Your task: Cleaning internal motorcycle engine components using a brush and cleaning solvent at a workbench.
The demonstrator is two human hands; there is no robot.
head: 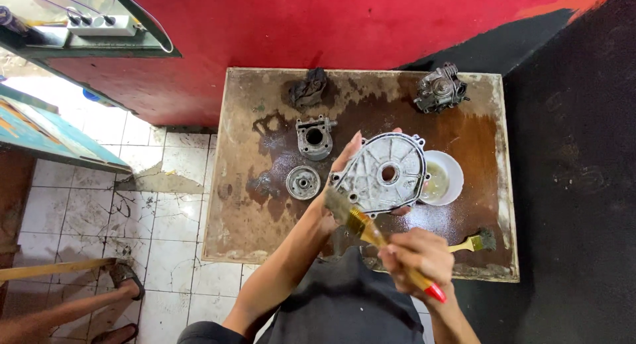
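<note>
**Brushing the metal cover over the wet counter**

Red wall and cracked floor tiles frame a stained wooden counter (pixel 252 231). Above its near middle, the left hand (pixel 344 162) holds up a grey metal cover (pixel 387 175), fingers curled round its edges. The right hand (pixel 417 254) has its fingers closed on a paintbrush (pixel 361 221), bristles at the cover's near-left rim. This looks like mid-cleaning; the next stroke calls for turning the cover or dipping into the white bowl (pixel 454 178) just right of it

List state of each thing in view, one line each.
engine cover: held up by left hand
paintbrush: gripped in right hand, bristles at the cover's edge
white bowl: upright, cloudy liquid inside
second brush: lying on wet board
cylinder block: resting, bore up
</note>
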